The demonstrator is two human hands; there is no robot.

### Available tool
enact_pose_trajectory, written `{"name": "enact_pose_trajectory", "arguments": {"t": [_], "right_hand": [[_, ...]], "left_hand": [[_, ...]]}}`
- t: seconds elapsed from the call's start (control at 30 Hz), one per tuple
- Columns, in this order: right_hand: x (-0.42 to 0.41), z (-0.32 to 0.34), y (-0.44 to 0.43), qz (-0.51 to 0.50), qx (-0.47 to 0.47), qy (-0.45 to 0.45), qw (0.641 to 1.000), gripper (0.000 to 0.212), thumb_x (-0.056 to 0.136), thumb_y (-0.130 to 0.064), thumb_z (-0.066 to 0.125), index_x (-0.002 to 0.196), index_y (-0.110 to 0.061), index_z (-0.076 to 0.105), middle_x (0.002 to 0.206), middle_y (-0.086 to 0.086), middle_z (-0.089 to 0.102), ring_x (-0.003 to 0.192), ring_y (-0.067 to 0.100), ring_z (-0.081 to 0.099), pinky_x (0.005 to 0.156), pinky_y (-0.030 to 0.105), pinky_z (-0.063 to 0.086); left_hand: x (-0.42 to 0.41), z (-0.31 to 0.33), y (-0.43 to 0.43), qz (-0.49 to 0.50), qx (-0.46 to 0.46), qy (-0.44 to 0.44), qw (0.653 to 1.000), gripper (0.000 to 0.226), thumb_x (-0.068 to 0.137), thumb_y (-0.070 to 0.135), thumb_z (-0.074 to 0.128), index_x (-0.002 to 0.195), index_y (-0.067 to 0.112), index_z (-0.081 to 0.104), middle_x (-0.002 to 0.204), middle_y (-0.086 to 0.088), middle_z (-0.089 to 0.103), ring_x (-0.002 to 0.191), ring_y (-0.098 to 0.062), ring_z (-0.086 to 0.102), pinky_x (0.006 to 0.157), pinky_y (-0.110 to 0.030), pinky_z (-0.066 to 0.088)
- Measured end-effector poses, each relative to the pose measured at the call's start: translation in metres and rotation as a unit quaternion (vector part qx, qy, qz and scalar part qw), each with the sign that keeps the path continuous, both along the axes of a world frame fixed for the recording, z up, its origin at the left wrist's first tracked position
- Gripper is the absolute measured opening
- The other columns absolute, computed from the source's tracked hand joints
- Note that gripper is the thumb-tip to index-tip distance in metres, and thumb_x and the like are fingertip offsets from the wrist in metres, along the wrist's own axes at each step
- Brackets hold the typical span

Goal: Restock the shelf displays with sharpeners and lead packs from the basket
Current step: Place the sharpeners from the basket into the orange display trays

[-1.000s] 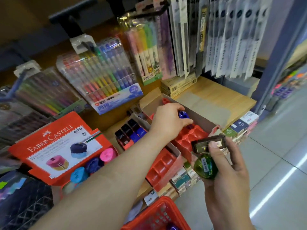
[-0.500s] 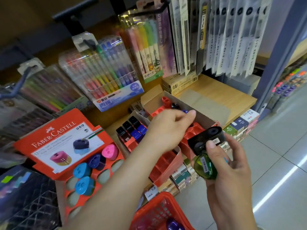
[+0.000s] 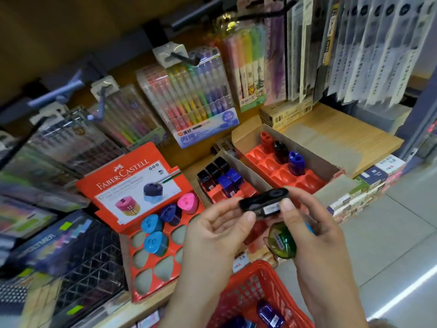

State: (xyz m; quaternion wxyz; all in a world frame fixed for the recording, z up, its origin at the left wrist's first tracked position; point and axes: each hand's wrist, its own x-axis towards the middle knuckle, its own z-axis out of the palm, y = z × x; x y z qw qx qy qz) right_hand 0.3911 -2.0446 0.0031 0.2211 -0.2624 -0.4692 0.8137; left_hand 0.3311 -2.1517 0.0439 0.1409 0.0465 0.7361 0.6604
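Note:
Both hands meet in front of the shelf on a black sharpener (image 3: 264, 201). My left hand (image 3: 217, 235) pinches its left end, and my right hand (image 3: 314, 235) pinches its right end while also holding a green sharpener (image 3: 282, 241) in its palm. Behind them, a cardboard box with a red tray (image 3: 272, 165) holds a red, a black and a blue sharpener (image 3: 296, 162) in its far slots. The red basket (image 3: 246, 280) sits at the bottom with purple sharpeners (image 3: 269, 313) inside.
A Faber-Castell display (image 3: 151, 223) at left holds blue, purple and pink round sharpeners. A middle tray (image 3: 222, 178) carries small black and blue sharpeners. Pen packs (image 3: 189, 95) hang above. Boxed packs (image 3: 369, 183) line the shelf's right edge, beside tiled floor.
My left hand has left the box tray and come back to take the black sharpener's left end. A blue sharpener now stands in the tray. The camera moved closer.

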Motion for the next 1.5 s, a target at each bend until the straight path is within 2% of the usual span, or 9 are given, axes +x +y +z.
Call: {"name": "enact_pose_trajectory", "arguments": {"t": [0.1, 0.2, 0.3, 0.47, 0.8, 1.0, 1.27, 1.4, 1.5], "right_hand": [[0.003, -0.004, 0.001, -0.005, -0.108, 0.036, 0.993, 0.024, 0.074, -0.026, 0.068, 0.098, -0.03, 0.069, 0.098, 0.004, 0.071, 0.086, 0.021, 0.068, 0.062, 0.036, 0.055], [0.01, -0.006, 0.005, -0.023, -0.194, 0.105, 0.975, 0.035, 0.055, -0.01, 0.063, 0.088, -0.022, 0.062, 0.093, 0.006, 0.064, 0.088, 0.024, 0.061, 0.065, 0.034, 0.057], [0.015, -0.006, 0.009, -0.06, -0.224, 0.125, 0.965, 0.035, 0.066, 0.003, 0.057, 0.094, -0.017, 0.057, 0.093, 0.012, 0.065, 0.092, 0.03, 0.067, 0.071, 0.036, 0.06], [0.015, -0.005, 0.008, -0.112, -0.221, 0.101, 0.964, 0.047, 0.076, -0.015, 0.064, 0.121, -0.009, 0.059, 0.098, 0.013, 0.073, 0.093, 0.033, 0.071, 0.073, 0.038, 0.061], [0.015, -0.011, 0.006, -0.16, -0.216, 0.076, 0.96, 0.05, 0.073, -0.024, 0.067, 0.122, -0.011, 0.064, 0.103, 0.007, 0.073, 0.089, 0.021, 0.071, 0.061, 0.024, 0.058], [0.013, -0.014, 0.003, -0.173, -0.229, 0.067, 0.956, 0.037, 0.073, -0.017, 0.069, 0.11, -0.014, 0.063, 0.096, 0.008, 0.075, 0.087, 0.021, 0.071, 0.059, 0.025, 0.057], [0.015, -0.02, 0.0, -0.142, -0.183, 0.052, 0.971, 0.027, 0.069, -0.016, 0.07, 0.096, -0.022, 0.073, 0.103, 0.005, 0.074, 0.089, 0.017, 0.072, 0.065, 0.022, 0.057], [0.016, -0.022, 0.001, -0.087, -0.118, 0.071, 0.987, 0.059, 0.05, -0.036, 0.091, 0.104, -0.019, 0.074, 0.112, 0.012, 0.071, 0.099, 0.022, 0.069, 0.073, 0.024, 0.057], [0.017, -0.022, 0.004, -0.036, -0.093, 0.099, 0.99, 0.073, 0.035, -0.039, 0.097, 0.101, -0.017, 0.074, 0.111, 0.015, 0.072, 0.101, 0.026, 0.07, 0.076, 0.027, 0.058]], "left_hand": [[-0.014, -0.003, -0.016, 0.059, -0.033, 0.04, 0.997, 0.034, 0.061, 0.032, 0.074, 0.095, 0.027, 0.071, 0.084, 0.012, 0.073, 0.081, -0.001, 0.068, 0.069, -0.011, 0.051], [-0.027, -0.008, -0.027, 0.064, -0.109, 0.082, 0.988, 0.028, 0.074, 0.024, 0.077, 0.1, 0.028, 0.07, 0.086, 0.008, 0.071, 0.079, 0.002, 0.066, 0.069, -0.008, 0.049], [-0.031, -0.015, -0.019, 0.007, -0.203, 0.123, 0.971, 0.037, 0.08, 0.023, 0.074, 0.116, 0.023, 0.067, 0.092, 0.006, 0.067, 0.078, 0.003, 0.062, 0.068, -0.007, 0.047], [-0.025, -0.021, 0.006, -0.082, -0.327, 0.225, 0.914, 0.046, 0.082, 0.034, 0.072, 0.126, 0.03, 0.061, 0.096, 0.018, 0.059, 0.084, 0.002, 0.056, 0.081, -0.015, 0.05], [-0.027, -0.025, 0.027, -0.126, -0.386, 0.232, 0.884, 0.031, 0.08, 0.039, 0.074, 0.108, 0.029, 0.066, 0.086, 0.012, 0.06, 0.08, -0.005, 0.057, 0.078, -0.026, 0.052], [-0.033, -0.029, 0.035, -0.183, -0.417, 0.34, 0.823, 0.036, 0.085, 0.037, 0.068, 0.117, 0.019, 0.068, 0.114, 0.002, 0.068, 0.106, -0.015, 0.06, 0.093, -0.032, 0.048], [-0.036, -0.047, 0.026, -0.154, -0.378, 0.333, 0.85, 0.035, 0.097, 0.041, 0.047, 0.094, 0.02, 0.075, 0.099, 0.011, 0.06, 0.097, -0.01, 0.052, 0.087, -0.029, 0.043], [-0.011, -0.021, 0.017, -0.168, -0.188, 0.14, 0.958, 0.033, 0.089, 0.052, 0.045, 0.11, 0.037, 0.066, 0.102, 0.017, 0.063, 0.096, 0.0, 0.058, 0.079, -0.014, 0.047], [0.012, -0.013, 0.006, -0.218, -0.126, 0.075, 0.965, 0.046, 0.082, 0.037, 0.071, 0.124, 0.048, 0.055, 0.111, 0.016, 0.061, 0.093, -0.004, 0.061, 0.078, -0.02, 0.053]]}}
